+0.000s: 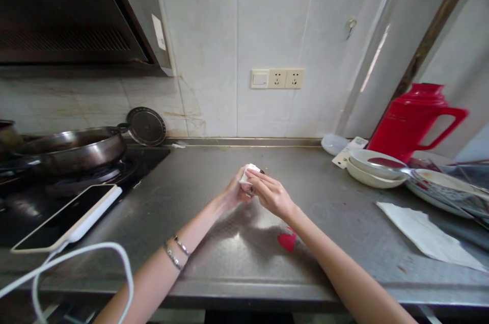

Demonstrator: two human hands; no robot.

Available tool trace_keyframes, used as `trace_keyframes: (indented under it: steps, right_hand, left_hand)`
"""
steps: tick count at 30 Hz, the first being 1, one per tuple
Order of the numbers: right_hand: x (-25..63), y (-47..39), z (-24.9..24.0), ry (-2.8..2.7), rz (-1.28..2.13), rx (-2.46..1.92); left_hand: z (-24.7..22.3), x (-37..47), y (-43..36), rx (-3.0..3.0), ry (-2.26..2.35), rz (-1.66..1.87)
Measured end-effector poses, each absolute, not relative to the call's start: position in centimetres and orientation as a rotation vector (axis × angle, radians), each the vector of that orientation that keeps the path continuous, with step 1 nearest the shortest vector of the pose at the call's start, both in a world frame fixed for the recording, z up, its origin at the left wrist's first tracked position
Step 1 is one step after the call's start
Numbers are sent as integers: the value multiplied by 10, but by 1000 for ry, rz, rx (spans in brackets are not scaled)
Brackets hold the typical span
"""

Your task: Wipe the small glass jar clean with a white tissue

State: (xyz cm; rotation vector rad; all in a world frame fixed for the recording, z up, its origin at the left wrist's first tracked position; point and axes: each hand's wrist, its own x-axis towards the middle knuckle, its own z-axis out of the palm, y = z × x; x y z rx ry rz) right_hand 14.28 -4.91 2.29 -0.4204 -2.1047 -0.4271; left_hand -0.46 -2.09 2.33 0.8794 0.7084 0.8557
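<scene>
Both hands meet above the middle of the steel counter (214, 232). My left hand (234, 190), with two bracelets on its wrist, is closed around a small object whose kind I cannot make out; pinkish and dark bits of it show. The fingers of my right hand (272, 194) press a small white tissue (249, 172) against that object from above. Most of what lies between the palms is hidden by the fingers. Beneath my right forearm a red scrap (286, 241) lies on the counter.
On the left, a steel pan (72, 153) stands on the black stove, with a phone (69, 217) and white cable (95, 246) in front. To the right are a red thermos (407, 123), stacked bowls (376, 176), plates (451, 196) and a paper napkin (424, 232).
</scene>
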Motion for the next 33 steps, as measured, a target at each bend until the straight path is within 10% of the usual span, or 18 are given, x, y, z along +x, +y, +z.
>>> trace_keyframes:
  steps: [33]
  right_hand:
    - [141,-47,28,-1675,-200,-737]
  left_hand:
    - [24,-16,-11,556,498,952]
